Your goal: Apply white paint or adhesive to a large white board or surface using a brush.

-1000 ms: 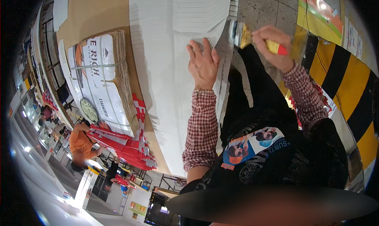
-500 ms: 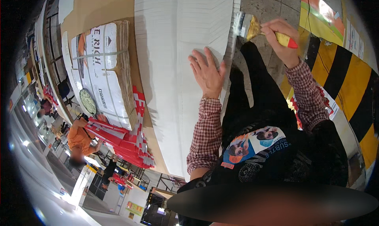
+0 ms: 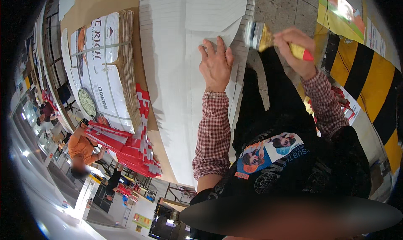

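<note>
Long white paper sheets (image 3: pixel 168 72) lie in an overlapping stack, their layered edges fanned out along the right side. My left hand (image 3: pixel 215 66) rests on them, fingers apart and fingertips at the lower edge of an upper sheet whose corner looks skewed. In my right hand (image 3: pixel 296 47) is a wide flat paintbrush (image 3: pixel 265 37) with a yellow, red-tipped handle, fingers wrapped round it. Its pale bristles point left and sit at the right edge of the stack. Whether they touch the paper I cannot tell.
Left of the sheets, on brown cardboard (image 3: pixel 100 3), sits a strapped bundle of printed paper bags (image 3: pixel 107 72). Red and white folded pieces (image 3: pixel 126 145) pile near it. A person in orange (image 3: pixel 82 147) is beyond. Yellow-black striped floor marking (image 3: pixel 361 80) lies right.
My left hand has moved slightly up and left over the sheets, and an upper sheet there now sits skewed. The brush has shifted a little left and down with my right hand.
</note>
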A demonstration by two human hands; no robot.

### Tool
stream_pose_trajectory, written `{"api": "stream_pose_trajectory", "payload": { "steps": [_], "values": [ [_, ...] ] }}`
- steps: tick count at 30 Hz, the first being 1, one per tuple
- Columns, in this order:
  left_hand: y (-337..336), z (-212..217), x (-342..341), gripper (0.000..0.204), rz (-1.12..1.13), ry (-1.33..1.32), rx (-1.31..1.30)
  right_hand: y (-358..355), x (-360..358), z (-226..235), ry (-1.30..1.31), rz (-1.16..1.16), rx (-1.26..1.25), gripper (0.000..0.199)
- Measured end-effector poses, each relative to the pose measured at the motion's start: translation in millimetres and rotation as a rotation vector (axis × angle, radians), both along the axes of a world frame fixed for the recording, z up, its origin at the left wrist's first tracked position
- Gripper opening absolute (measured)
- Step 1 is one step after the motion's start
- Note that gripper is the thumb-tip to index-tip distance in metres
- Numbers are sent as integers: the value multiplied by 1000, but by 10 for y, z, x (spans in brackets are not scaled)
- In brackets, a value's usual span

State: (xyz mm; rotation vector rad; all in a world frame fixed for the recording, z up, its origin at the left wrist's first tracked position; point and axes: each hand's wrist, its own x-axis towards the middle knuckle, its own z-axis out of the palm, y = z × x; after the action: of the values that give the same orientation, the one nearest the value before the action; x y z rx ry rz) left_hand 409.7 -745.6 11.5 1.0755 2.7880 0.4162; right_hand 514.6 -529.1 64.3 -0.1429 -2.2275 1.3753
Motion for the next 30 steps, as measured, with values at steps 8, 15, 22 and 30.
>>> {"api": "stream_pose_trajectory", "payload": {
  "steps": [8,15,22,30],
  "values": [
    [-104,-124,219,61,77,14,102,-444,342,14,-136,130,-193,4],
    [-523,-144,750,85,165,-28,-130,50,117,-31,123,-146,65,5],
    [-586,-106,627,71,90,-37,-77,273,-137,-227,57,-166,193,4],
    [-621,-43,468,46,19,17,31,-626,473,18,-95,37,-103,4]
  ]
}}
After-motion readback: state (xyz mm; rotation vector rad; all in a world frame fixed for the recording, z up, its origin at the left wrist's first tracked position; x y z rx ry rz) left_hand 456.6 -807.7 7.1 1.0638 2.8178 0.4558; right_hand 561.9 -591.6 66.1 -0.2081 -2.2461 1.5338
